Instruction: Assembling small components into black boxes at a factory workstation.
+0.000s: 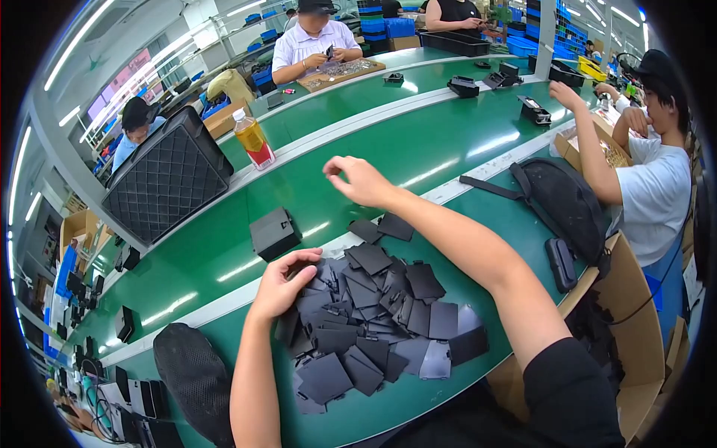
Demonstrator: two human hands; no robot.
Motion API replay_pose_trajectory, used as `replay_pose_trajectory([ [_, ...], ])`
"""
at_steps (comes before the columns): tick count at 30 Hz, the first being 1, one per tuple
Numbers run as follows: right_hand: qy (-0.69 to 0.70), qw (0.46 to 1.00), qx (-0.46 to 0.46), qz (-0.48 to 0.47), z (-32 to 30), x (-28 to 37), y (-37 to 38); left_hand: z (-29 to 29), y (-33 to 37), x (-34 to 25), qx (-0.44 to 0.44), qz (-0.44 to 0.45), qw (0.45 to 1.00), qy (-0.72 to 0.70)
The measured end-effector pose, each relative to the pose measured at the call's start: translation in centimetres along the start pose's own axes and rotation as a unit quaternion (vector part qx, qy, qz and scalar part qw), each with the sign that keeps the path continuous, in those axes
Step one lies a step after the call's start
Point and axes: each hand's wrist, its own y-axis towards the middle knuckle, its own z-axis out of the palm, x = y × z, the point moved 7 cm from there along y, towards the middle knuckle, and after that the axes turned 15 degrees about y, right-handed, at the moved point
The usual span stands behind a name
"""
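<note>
My left hand (287, 282) rests at the left edge of a heap of flat black plastic covers (373, 313), its fingers loosely bent and thumb apart. No part shows in its grasp, though the undersides of the fingers are hidden. My right hand (358, 181) reaches out over the green conveyor belt (418, 149), empty, with thumb and fingers apart. A black box-shaped housing (274, 233) sits on the belt between the hands, touched by neither. Two loose covers (381, 227) lie at the far edge of the heap.
A black crate (168, 175) and a drink bottle (254, 140) stand beyond the belt on the left. A black bag (559, 194) and small dark case (561, 265) lie right; a black mesh bag (193, 381) lies left. Co-workers sit across and right; an open carton (635, 321) is beside me.
</note>
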Motion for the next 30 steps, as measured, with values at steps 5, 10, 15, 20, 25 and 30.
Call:
replay_pose_trajectory([
  [5, 0.008, 1.000, -0.011, 0.025, -1.8, -4.1, -2.1, -2.2, 2.5, 3.1, -0.004, -0.059, 0.982, -0.182],
  [10, -0.034, 0.994, 0.069, -0.080, 0.9, -2.5, -0.8, -3.9, 3.0, 4.6, -0.062, -0.034, 0.949, -0.307],
  [15, -0.029, 0.979, 0.155, -0.132, 4.7, 0.7, -1.4, -4.7, 2.8, 5.7, -0.082, -0.025, 0.931, -0.354],
  [20, 0.157, 0.973, 0.164, -0.031, 4.4, -0.1, -1.6, -4.1, 2.9, 6.1, -0.085, -0.025, 0.935, -0.344],
  [25, 0.120, 0.976, -0.024, 0.182, -2.6, -6.7, -0.8, -3.4, 4.2, 5.6, -0.098, -0.034, 0.940, -0.326],
  [30, 0.106, 0.987, 0.065, 0.101, -0.4, -5.6, -1.1, -2.4, 4.6, 5.6, -0.103, -0.051, 0.932, -0.343],
])
